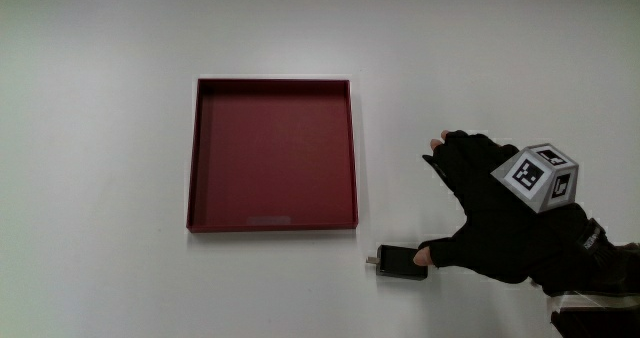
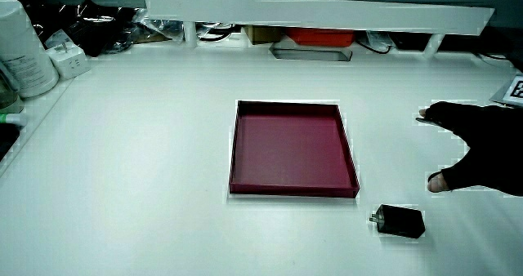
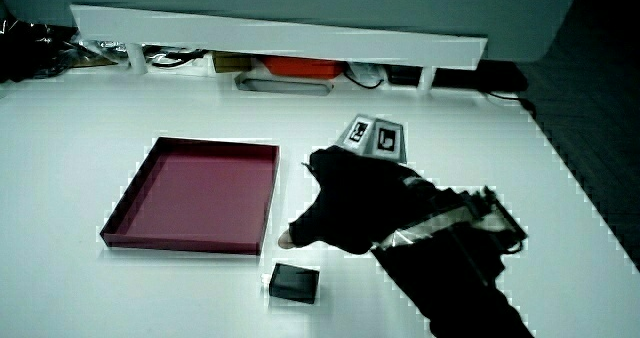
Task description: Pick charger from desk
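Approach stage of the pick. The charger, a small black block, lies flat on the white desk, just outside the near corner of the shallow red tray and a little nearer to the person than the tray's near wall; it is not in the tray. The gloved hand, bearing the patterned cube on its back, is held beside the charger with its fingers spread and holding nothing. In the main view the thumb tip appears to meet the end of the charger that faces away from the tray, but in both side views a gap of bare desk shows between the hand and the charger, so the hand is judged to hover above and beside it, without contact. The charger's long axis runs roughly parallel to the tray's near wall; a small projection, probably the plug or connector, sticks out of the end facing away from the hand, as seen in the main view and in a side view. In a side view the charger shows only a plain dark face. The grasp has not yet begun. The next move probably calls for lowering the hand over the block, closing thumb and fingers across its two long sides, and lifting it clear of the desk.
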`<state>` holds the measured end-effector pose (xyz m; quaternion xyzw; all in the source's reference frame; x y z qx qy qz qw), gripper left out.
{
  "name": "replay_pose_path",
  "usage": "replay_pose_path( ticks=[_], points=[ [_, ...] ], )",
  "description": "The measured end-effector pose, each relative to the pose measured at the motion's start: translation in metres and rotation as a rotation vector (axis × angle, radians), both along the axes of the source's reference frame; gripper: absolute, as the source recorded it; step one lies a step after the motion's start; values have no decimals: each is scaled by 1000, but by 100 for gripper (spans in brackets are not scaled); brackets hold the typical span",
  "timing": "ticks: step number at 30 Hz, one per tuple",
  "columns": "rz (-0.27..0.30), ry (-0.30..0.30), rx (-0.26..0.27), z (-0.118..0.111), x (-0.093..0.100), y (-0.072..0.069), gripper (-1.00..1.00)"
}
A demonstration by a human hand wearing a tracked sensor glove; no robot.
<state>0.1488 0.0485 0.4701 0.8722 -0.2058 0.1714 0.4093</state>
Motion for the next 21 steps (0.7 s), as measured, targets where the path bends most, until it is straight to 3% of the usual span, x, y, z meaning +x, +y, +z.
replay_pose_path(
  ticks=[8, 11, 12, 14, 16, 17, 18, 19, 20, 21],
  points=[
    [19, -34, 59, -27, -3, -21, 100],
    [20, -52, 107, -42, -8, -31, 100],
    [22, -66, 98, -46, -11, -33, 100],
    [19, -62, 130, -48, -15, -39, 100],
    [16, -103, 123, -56, -22, -47, 100],
    [13, -90, 153, -59, -25, -50, 100],
    [24, -126, 137, -64, -29, -54, 100],
    [22, -113, 154, -65, -31, -58, 100],
    [40, -117, 145, -57, -30, -62, 100],
    [22, -128, 140, -60, -33, -66, 100]
  ],
)
